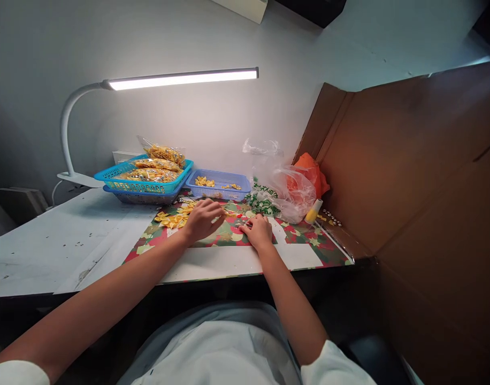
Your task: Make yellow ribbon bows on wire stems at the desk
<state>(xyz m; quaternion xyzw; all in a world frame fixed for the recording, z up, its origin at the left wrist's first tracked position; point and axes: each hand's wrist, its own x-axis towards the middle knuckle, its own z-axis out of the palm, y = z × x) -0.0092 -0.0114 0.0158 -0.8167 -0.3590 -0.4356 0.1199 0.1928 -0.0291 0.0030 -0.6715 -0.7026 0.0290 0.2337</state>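
Head view: your left hand [206, 219] is palm down over the patterned sheet [229, 236], fingers curled and their tips drawn towards a small yellow piece [230, 214]; you cannot tell from here whether they pinch it. Your right hand [259, 231] rests just to the right on the same sheet, fingers bent and partly gathered, thumb reaching left; whether it grips anything is too small to tell. The yellow piece lies between your hands, beside a tiny red spot [239, 216]. Left of your left hand is a loose heap of yellow pieces [168, 220]. Farther off, a lilac basket [215, 191] holds more of them, and to its left a turquoise basket [144, 186] with filled clear packets [152, 174] sits on a darker blue basket [140, 198]. Beyond your right hand are a clear plastic bag [295, 192] and an orange bag [315, 176], with a small yellow bottle [313, 212] tilted on their near side. Cardboard [417, 155] stands at the right, and a lit lamp [184, 80] reaches over the far left.
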